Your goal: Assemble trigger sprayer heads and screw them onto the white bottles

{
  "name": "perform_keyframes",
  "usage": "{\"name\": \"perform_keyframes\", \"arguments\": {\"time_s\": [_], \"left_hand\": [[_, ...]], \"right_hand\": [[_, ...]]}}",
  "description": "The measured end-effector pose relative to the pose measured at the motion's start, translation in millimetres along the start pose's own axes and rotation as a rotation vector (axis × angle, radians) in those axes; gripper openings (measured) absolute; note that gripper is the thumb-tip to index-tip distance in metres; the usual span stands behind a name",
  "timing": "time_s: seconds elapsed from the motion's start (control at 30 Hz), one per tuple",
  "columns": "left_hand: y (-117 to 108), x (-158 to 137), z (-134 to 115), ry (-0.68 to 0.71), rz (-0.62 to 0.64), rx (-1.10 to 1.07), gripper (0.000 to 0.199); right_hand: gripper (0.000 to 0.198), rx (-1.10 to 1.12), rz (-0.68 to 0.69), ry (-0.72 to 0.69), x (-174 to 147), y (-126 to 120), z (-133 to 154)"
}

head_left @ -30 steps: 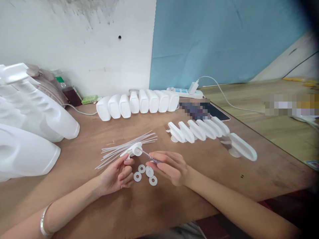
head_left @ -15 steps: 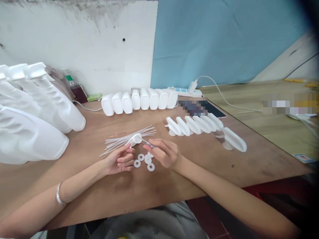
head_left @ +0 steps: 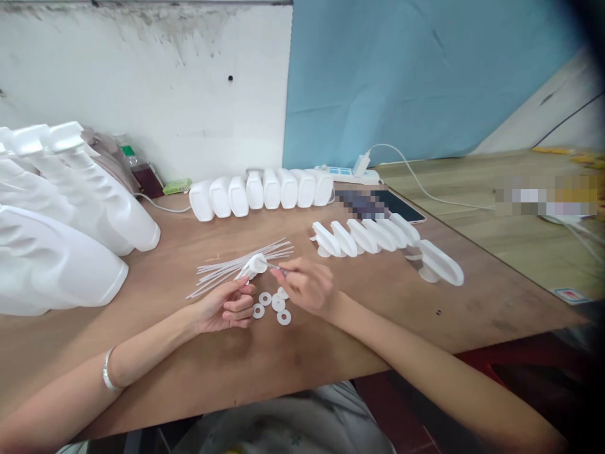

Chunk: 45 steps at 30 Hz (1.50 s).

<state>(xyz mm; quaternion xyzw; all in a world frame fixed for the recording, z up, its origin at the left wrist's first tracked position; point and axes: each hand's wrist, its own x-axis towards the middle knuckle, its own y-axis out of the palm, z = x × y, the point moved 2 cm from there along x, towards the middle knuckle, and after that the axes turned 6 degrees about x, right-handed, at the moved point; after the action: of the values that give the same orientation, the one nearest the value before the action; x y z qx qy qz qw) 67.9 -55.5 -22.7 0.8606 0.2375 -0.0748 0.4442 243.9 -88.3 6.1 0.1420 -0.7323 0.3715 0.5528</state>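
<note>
My left hand (head_left: 230, 304) is closed, its thumb and index finger pinching a small white plastic part (head_left: 258, 263) with a round end. That part is held over a bundle of thin white tubes (head_left: 212, 272) lying on the table. My right hand (head_left: 307, 285) is closed around a thin metallic tool (head_left: 278, 268), whose tip touches or enters the round end of the part; the exact kind of tool is too small to tell. Several flat white ring washers (head_left: 284, 316) lie on the table between my hands.
Large white bottles (head_left: 101, 202) are grouped at the left, and smaller white rounded pieces (head_left: 271, 189) stand in a row at the back. Curved white handle-like pieces (head_left: 363, 236) line the right side, one (head_left: 440, 261) apart. Behind them are a phone (head_left: 399, 206) and a power strip (head_left: 347, 174).
My right hand has turned, with its knuckles rolled upward, while the tool stays at the part's round end. My left hand still holds the part in nearly the same place.
</note>
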Motion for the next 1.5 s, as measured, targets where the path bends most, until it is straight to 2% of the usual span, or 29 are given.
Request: {"name": "perform_keyframes", "arguments": {"time_s": [0.03, 0.07, 0.2, 0.27, 0.33, 0.47, 0.5, 0.53, 0.57, 0.63, 0.67, 0.7, 0.73, 0.83, 0.9, 1.03, 1.17, 1.37, 1.43, 1.5], "left_hand": [[-0.3, 0.0, 0.0, -0.002, 0.006, 0.005, 0.031], [-0.6, 0.0, 0.0, -0.005, 0.01, 0.01, 0.031], [0.2, 0.6, 0.0, -0.015, 0.015, 0.048, 0.033], [1.1, 0.8, 0.2, -0.014, 0.017, 0.063, 0.033], [1.5, 0.9, 0.8, -0.009, 0.016, 0.074, 0.033], [1.1, 1.0, 3.6, -0.028, 0.059, 0.099, 0.033], [1.2, 1.1, 4.2, -0.034, 0.078, 0.105, 0.034], [1.4, 1.2, 4.6, -0.036, 0.095, 0.112, 0.034], [1.7, 1.2, 4.8, -0.033, 0.107, 0.122, 0.034], [2.5, 1.2, 4.7, -0.019, 0.111, 0.148, 0.034], [3.0, 1.1, 4.5, -0.015, 0.109, 0.16, 0.033], [3.6, 0.9, 4.4, -0.016, 0.106, 0.174, 0.033], [4.4, 0.5, 4.3, -0.021, 0.103, 0.186, 0.033], [8.0, -0.7, 4.5, -0.053, 0.125, 0.224, 0.033], [10.2, -1.4, 4.9, -0.072, 0.136, 0.245, 0.032], [11.0, -1.8, 6.0, -0.074, 0.121, 0.273, 0.03], [8.6, -2.1, 7.2, -0.082, 0.136, 0.27, 0.028], [9.1, -2.5, 6.8, -0.156, 0.182, 0.311, 0.025], [10.6, -2.5, 5.6, -0.169, 0.181, 0.32, 0.024], [12.1, -2.4, 4.5, -0.179, 0.176, 0.324, 0.023]], "right_hand": [[0.023, 0.011, -0.01, 0.037, -0.2, -0.7, -3.3], [0.023, 0.006, -0.01, 0.009, -0.4, -1.7, -4.6], [0.025, -0.088, 0.045, -0.388, -2.9, -2.9, 3.1], [0.026, -0.079, 0.053, -0.462, -4.6, -0.7, 5.6], [0.027, 0.0, 0.03, -0.339, -4.9, 2.1, 2.4], [0.026, 0.263, -0.076, 0.355, -5.6, 5.7, -17.6], [0.026, 0.304, -0.088, 0.446, -6.1, 5.7, -20.3], [0.026, 0.325, -0.077, 0.445, -5.9, 5.3, -20.8], [0.026, 0.332, -0.058, 0.356, -5.2, 4.6, -18.9], [0.027, 0.312, -0.008, 0.082, -4.2, 3.1, -11.5], [0.026, 0.298, 0.009, -0.002, -4.1, 2.6, -8.3], [0.025, 0.29, 0.014, -0.01, -3.8, 2.2, -6.8], [0.025, 0.292, 0.0, 0.059, -3.1, 1.9, -7.0], [0.025, 0.399, -0.047, 0.485, -0.4, 1.6, -14.5], [0.027, 0.551, -0.048, 0.706, 2.1, 2.2, -18.7], [0.032, 0.792, -0.13, 0.956, 6.6, 1.0, -22.3], [0.036, 0.867, -0.164, 1.043, 8.4, -1.3, -26.2], [0.043, 0.945, -0.074, 1.169, 8.7, -3.3, -42.5], [0.04, 0.932, -0.06, 1.147, 8.0, -4.6, -42.8], [0.035, 0.876, -0.059, 1.045, 7.0, -6.3, -38.2]]}}
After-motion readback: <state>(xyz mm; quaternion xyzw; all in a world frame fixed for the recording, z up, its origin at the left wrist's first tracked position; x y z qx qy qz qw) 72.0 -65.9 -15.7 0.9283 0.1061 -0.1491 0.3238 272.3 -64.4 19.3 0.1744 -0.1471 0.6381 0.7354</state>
